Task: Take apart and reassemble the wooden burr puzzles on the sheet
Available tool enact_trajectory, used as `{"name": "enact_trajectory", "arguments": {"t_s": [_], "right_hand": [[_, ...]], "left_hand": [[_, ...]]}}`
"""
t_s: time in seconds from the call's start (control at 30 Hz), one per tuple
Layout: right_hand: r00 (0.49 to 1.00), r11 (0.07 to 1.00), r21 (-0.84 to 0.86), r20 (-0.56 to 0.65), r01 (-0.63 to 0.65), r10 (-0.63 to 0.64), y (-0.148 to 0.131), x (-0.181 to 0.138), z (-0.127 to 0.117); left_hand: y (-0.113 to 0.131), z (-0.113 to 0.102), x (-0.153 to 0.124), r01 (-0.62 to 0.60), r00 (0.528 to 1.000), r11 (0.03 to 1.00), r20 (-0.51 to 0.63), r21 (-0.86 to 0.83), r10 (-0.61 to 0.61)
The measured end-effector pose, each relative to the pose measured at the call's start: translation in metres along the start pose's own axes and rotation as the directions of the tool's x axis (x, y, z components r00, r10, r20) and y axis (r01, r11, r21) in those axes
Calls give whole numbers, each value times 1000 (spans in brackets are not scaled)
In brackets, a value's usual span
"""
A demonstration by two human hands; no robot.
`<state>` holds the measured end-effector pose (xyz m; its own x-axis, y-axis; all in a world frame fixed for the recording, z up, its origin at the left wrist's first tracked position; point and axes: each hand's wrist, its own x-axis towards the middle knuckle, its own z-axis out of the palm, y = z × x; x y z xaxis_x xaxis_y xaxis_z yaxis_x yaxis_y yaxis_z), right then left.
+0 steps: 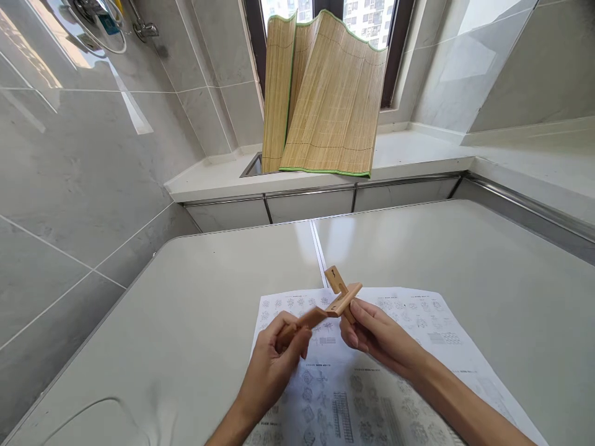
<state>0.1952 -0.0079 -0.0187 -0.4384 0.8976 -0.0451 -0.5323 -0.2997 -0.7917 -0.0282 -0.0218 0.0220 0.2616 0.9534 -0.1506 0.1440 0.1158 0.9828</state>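
My left hand (277,354) is closed on a wooden puzzle piece (312,318), a short notched bar whose tip meets the other pieces. In my right hand (372,328) are two crossed wooden puzzle pieces: a lighter upright bar (334,279) with a dark mark, and a bar (344,300) lying slantwise across it. Thumb and fingers pinch them near their crossing. My fingers hide part of each piece. Beneath both hands a large printed sheet (320,356) with small diagrams lies on the pale table (214,297).
A folded bamboo mat (334,105) with green edging stands on the white ledge (413,148) before the window. Grey tiled wall (93,161) bounds the left side. A thin pale cord (97,402) lies at the lower left. A metal rail (525,201) runs along the right.
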Motion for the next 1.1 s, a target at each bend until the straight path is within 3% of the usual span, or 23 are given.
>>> {"name": "enact_trajectory", "arguments": {"t_s": [0.27, 0.37, 0.47, 0.7, 0.93, 1.1], "right_hand": [[1000, 1000, -23, 9, 1, -1, 1, 1, -3], [1000, 1000, -30, 9, -2, 2, 1, 1, -4], [1000, 999, -33, 4, -7, 7, 1, 1, -4], [1000, 999, -30, -4, -12, 12, 3, 1, -4], [1000, 998, -53, -7, -26, 25, 0, 1, -2], [1000, 999, -49, -7, -24, 24, -2, 1, -1]], "left_hand": [[3, -3, 2, -59, 997, 998, -59, 8, 59], [4, -1, 1, 25, 999, 983, -19, -183, -29], [3, 0, 2, 147, 989, 908, 57, -393, -136], [6, -1, 4, 201, 978, 814, 70, -546, -195], [6, -3, 6, 213, 975, 751, 91, -625, -201], [4, -3, 6, 172, 985, 812, 89, -558, -148]]}}
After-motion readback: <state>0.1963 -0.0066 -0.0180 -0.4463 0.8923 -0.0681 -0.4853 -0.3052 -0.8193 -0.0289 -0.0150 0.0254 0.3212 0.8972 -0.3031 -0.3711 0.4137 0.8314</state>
